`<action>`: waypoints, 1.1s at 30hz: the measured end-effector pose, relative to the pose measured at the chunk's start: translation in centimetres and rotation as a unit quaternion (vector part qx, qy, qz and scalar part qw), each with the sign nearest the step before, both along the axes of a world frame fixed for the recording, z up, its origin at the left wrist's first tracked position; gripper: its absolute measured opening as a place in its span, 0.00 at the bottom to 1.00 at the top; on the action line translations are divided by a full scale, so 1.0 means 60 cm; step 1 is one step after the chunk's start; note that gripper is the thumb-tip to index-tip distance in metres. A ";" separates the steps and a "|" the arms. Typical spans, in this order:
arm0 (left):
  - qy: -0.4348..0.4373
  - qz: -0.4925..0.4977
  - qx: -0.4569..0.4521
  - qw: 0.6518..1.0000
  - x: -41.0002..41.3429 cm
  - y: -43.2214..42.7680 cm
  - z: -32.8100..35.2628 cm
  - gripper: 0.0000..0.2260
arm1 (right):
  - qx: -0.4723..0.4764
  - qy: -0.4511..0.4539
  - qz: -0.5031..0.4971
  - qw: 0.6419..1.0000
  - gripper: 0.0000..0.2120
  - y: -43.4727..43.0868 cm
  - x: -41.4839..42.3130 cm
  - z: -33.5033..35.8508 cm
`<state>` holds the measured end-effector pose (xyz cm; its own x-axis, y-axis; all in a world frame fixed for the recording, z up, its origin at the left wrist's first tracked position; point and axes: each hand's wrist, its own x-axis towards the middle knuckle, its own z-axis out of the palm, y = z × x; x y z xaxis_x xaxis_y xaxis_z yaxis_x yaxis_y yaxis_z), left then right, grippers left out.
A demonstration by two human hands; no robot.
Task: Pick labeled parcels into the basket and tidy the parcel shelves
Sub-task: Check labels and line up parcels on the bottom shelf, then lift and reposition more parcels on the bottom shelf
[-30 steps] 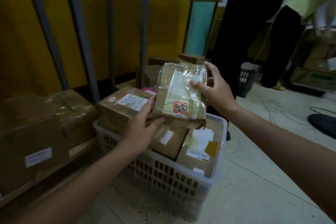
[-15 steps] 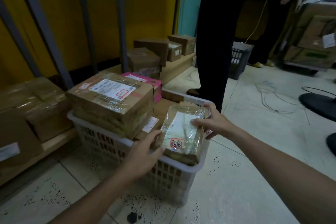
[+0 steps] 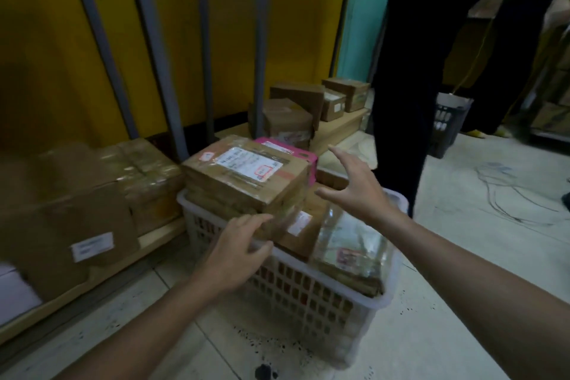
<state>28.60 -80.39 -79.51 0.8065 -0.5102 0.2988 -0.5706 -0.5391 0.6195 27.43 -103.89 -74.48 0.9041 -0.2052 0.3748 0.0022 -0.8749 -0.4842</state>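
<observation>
Now the taped parcel (image 3: 351, 256) lies released in the basket (image 3: 308, 296), near-right corner — right hand (image 3: 361, 194) hovers spread above, left hand (image 3: 234, 256) rests loose-fingered on the big labeled box (image 3: 243, 179).

The white slotted plastic basket (image 3: 308, 293) is packed to the rim with brown cardboard parcels (image 3: 246, 185) and hemmed by a low wooden shelf (image 3: 154, 235) leftward and dark-trousered legs (image 3: 401, 102) behind, pale floor (image 3: 478, 256) being left open rightward.
</observation>
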 end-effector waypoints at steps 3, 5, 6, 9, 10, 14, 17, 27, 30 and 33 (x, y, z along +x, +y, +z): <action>-0.009 0.054 -0.023 0.998 0.014 0.088 0.030 0.17 | -0.017 -0.016 0.063 0.998 0.40 0.100 0.039 0.033; -0.017 0.098 -0.024 0.995 0.019 0.162 0.048 0.15 | -0.014 -0.018 0.117 0.993 0.39 0.173 0.059 0.052; -0.022 0.118 -0.021 0.993 0.018 0.205 0.055 0.15 | -0.010 -0.023 0.142 0.990 0.38 0.212 0.068 0.061; -0.046 0.173 0.011 0.984 -0.004 0.349 0.066 0.15 | -0.032 -0.039 0.209 0.977 0.38 0.340 0.090 0.085; -0.052 0.196 0.031 0.979 -0.016 0.402 0.068 0.15 | -0.041 -0.036 0.228 0.972 0.39 0.387 0.094 0.089; -0.048 0.301 0.042 0.951 -0.073 0.622 0.068 0.16 | -0.039 -0.030 0.311 0.949 0.39 0.590 0.094 0.084; -0.032 0.384 0.022 0.922 -0.129 0.760 0.045 0.15 | -0.013 0.006 0.365 0.931 0.39 0.733 0.083 0.059; 0.025 0.398 -0.073 0.914 -0.209 0.934 -0.036 0.19 | -0.085 0.098 0.397 0.909 0.43 0.911 0.052 -0.049; 0.022 0.379 -0.093 0.920 -0.190 0.912 -0.054 0.22 | -0.106 0.113 0.353 0.923 0.43 0.886 0.071 -0.058; 0.042 0.353 -0.111 0.928 -0.189 0.878 -0.091 0.24 | -0.163 0.130 0.342 0.916 0.42 0.866 0.091 -0.088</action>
<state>17.29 -27.74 -84.98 0.9415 0.2211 0.2543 -0.0684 -0.6136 0.7866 32.87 -51.92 -79.73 0.8467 0.5276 0.0697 0.5261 -0.8100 -0.2591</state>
